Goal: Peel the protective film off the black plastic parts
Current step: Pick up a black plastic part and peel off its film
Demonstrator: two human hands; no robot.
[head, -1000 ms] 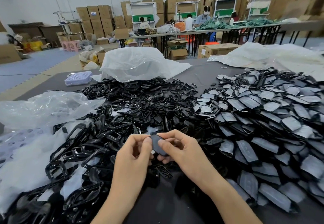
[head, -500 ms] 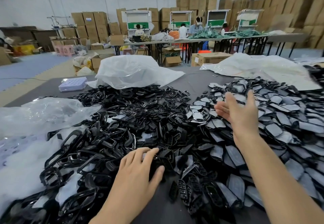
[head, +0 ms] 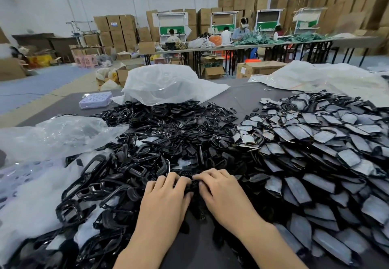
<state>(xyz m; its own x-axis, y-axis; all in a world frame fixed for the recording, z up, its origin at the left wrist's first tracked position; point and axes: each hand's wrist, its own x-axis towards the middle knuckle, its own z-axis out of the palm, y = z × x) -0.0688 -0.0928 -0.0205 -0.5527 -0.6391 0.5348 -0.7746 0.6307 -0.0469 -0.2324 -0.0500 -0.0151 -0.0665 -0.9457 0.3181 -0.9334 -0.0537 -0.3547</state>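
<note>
Across the dark table [head: 242,98], film-covered parts [head: 315,142] heap at right and bare black frames [head: 147,142] at centre-left; at the near middle, left hand [head: 166,201] and right hand [head: 223,197] meet, fingers curled round one small black part [head: 192,184].

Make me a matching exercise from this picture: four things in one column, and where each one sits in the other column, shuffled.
Things:
1. lilac tray
2. white bag
3. film-covered parts
4. small black part

Places:
A. held between the left hand and the right hand
B. heaped on the right side of the table
C. far left of the table
D. far middle of the table

Pairs: 1-C, 2-D, 3-B, 4-A
</note>
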